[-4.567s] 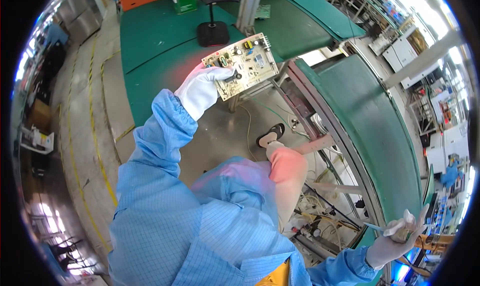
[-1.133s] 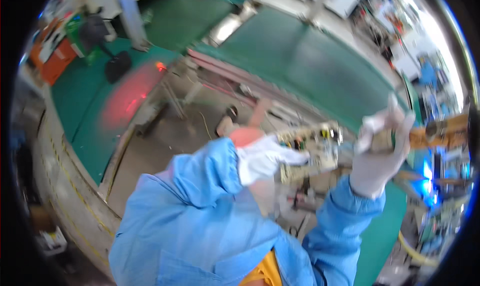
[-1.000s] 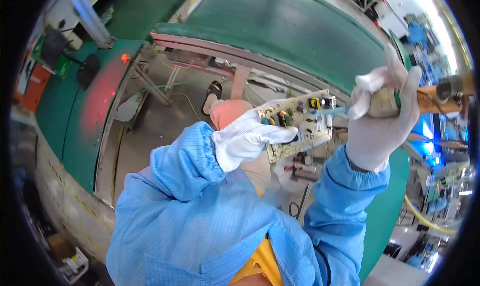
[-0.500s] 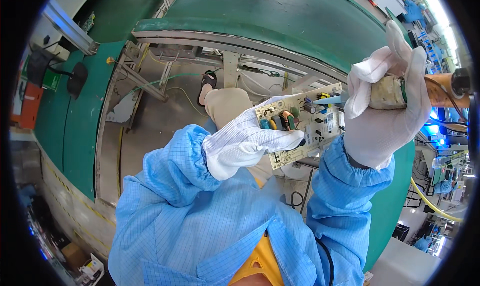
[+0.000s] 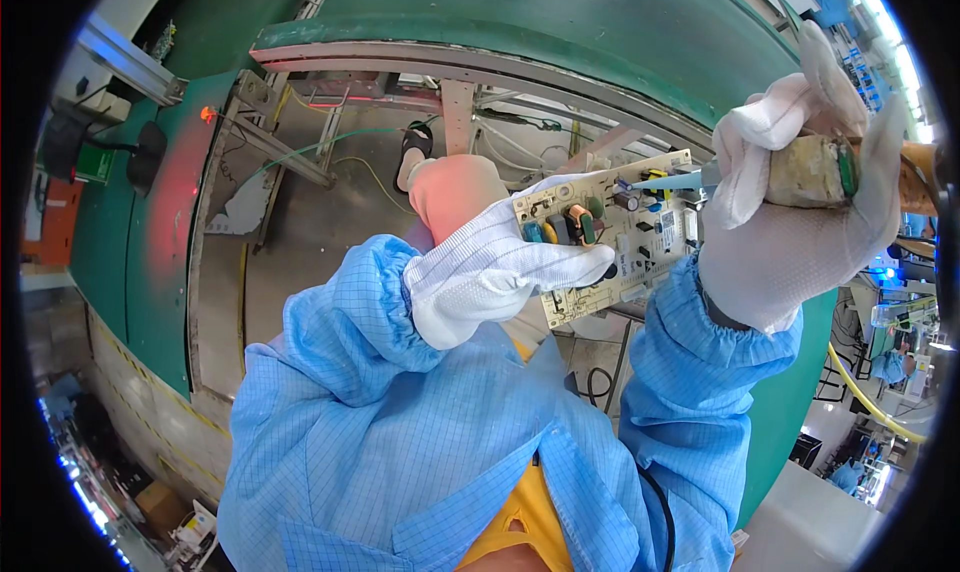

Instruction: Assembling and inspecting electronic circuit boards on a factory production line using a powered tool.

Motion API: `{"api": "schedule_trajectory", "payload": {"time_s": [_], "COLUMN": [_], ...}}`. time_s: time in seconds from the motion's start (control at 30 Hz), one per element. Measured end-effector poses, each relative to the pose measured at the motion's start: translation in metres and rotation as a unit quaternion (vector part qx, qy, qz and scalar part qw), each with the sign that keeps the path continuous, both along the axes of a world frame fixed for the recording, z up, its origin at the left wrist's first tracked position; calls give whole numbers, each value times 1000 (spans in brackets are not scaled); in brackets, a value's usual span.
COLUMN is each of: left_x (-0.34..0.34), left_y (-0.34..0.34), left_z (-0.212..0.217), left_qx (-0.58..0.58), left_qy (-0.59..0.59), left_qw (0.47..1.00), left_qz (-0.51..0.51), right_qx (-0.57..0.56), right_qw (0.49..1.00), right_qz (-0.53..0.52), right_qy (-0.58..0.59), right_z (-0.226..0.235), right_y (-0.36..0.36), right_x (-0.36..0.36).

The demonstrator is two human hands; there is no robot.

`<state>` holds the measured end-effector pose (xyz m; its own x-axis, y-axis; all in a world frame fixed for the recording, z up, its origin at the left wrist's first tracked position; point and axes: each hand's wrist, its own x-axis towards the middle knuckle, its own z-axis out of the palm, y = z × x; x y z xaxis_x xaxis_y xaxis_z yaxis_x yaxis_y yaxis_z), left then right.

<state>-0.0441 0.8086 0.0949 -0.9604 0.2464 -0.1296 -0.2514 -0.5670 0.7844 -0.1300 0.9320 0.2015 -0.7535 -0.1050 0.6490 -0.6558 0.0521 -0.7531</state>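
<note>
My left hand, in a white glove, grips a pale circuit board by its lower left edge and holds it up in front of me. Small yellow, green and black parts stand on the board. My right hand, also gloved, is closed around a tape-wrapped tool handle. The tool's light blue tip touches the upper right part of the board. Blue coat sleeves cover both forearms.
A green conveyor bench curves across the top, with a grey metal frame and loose cables under it. A green side panel stands at left. Other people in blue work at far right.
I have turned from the left bench toward the right. The board has come close to my chest, and my right hand has brought the tool tip onto it.
</note>
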Motion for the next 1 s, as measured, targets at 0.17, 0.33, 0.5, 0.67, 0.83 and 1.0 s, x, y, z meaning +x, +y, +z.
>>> {"api": "schedule_trajectory", "payload": {"time_s": [0.17,0.33,0.5,0.67,0.83,1.0], "left_x": [3,6,11,16,16,15], "left_y": [-3,-12,2,-11,-6,-1], "left_z": [-13,-21,-17,-8,-12,-1], "left_qx": [65,60,194,99,114,150], "left_qy": [-6,56,98,-6,-57,-85], "left_qw": [998,997,971,995,991,985], "left_qz": [5,-4,101,10,36,26], "right_qx": [-79,53,22,75,76,78], "right_qw": [988,998,994,986,988,991], "right_qz": [132,-7,-5,-41,-38,-31], "right_qy": [-16,34,105,146,127,106], "right_z": [-5,-2,-15,-12,-11,-7], "right_y": [10,11,28,24,23,24], "right_x": [-7,-6,-14,-16,-14,-7]}}
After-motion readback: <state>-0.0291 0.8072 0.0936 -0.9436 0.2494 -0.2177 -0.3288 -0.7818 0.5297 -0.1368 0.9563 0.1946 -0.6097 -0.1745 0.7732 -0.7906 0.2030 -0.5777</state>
